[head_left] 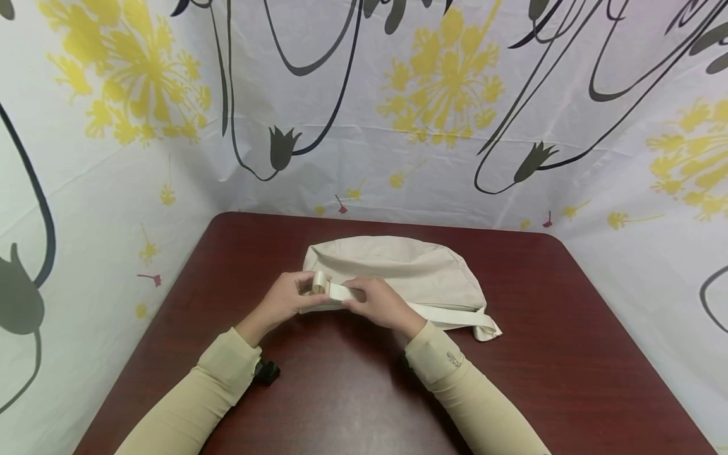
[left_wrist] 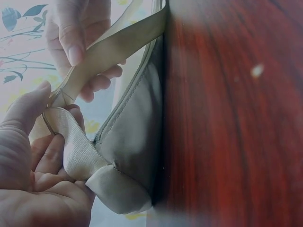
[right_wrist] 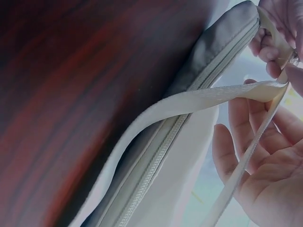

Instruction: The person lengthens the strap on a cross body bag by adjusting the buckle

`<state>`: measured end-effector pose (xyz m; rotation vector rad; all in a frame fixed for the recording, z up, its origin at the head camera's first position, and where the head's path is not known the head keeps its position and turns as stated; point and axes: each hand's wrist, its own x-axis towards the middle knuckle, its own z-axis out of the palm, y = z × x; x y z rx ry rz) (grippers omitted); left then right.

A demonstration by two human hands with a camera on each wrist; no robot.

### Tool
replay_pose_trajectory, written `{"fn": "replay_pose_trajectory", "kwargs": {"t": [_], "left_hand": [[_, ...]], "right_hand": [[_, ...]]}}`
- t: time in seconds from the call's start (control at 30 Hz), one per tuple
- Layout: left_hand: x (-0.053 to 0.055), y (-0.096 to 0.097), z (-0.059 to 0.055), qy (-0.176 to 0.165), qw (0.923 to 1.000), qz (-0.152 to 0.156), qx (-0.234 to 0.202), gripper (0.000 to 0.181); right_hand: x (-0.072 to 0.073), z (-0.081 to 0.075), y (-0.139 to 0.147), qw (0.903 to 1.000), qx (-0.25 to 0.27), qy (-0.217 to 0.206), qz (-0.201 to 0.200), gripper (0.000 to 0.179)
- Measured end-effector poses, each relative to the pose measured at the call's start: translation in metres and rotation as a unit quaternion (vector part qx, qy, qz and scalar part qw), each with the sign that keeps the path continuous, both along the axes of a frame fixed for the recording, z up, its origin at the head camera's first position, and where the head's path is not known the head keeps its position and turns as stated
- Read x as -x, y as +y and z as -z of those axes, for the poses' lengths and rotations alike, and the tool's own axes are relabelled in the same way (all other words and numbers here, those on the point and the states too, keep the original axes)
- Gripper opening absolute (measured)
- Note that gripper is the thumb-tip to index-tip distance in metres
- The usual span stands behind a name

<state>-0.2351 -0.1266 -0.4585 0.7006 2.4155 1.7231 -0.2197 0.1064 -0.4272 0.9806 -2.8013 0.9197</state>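
Observation:
A cream fabric bag (head_left: 398, 262) lies on the table, its zipper (right_wrist: 149, 172) running along the near side. My left hand (head_left: 284, 295) pinches the bag's strap (left_wrist: 78, 146) near the bag's left end, where the webbing passes through a thin slider buckle (left_wrist: 48, 122). Just to the right, my right hand (head_left: 375, 302) holds the flat strap between thumb and fingers, close to the buckle. One strap length stretches along the zipper in the right wrist view, and another hangs down past the right palm. A loop of strap stands up above the left fingers in the head view.
The dark red wooden table (head_left: 512, 392) has rounded far corners. A white curtain (head_left: 352, 158) with yellow and grey flower prints encloses its back and sides. At the bag's right end, a strap end tab (head_left: 487, 328) lies on the table.

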Motion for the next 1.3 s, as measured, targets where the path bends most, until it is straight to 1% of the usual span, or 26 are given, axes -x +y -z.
{"fn": "replay_pose_trajectory", "kwargs": {"t": [0.27, 0.53, 0.77, 1.03, 1.17, 1.3], "left_hand": [[-0.0001, 0.0012, 0.0003, -0.007, 1.0, -0.002, 0.001, 0.048], [-0.0018, 0.0024, -0.0008, -0.01, 0.9999, -0.001, 0.013, 0.047], [-0.0025, 0.0037, -0.0015, -0.009, 0.9999, -0.004, 0.014, 0.043], [-0.0013, 0.0013, 0.0005, 0.006, 0.9998, -0.01, 0.016, 0.045], [0.0, 0.0006, 0.0008, 0.012, 0.9997, -0.013, 0.016, 0.046], [0.0006, 0.0003, 0.0003, 0.006, 0.9998, -0.013, 0.01, 0.048]], "right_hand": [[0.0005, 0.0025, -0.0018, 0.9997, 0.017, 0.018, -0.008, 0.025], [-0.0012, 0.0022, -0.0056, 0.9999, 0.017, -0.003, -0.001, 0.027], [-0.0006, 0.0017, -0.0058, 1.0, 0.004, 0.0, 0.0, 0.028], [-0.001, -0.0011, 0.0003, 0.9993, -0.037, 0.0, 0.003, 0.036], [-0.0017, -0.0024, 0.0024, 0.9993, -0.037, -0.008, 0.005, 0.035], [-0.0017, -0.003, 0.0023, 0.9994, -0.032, -0.01, 0.003, 0.032]]}}
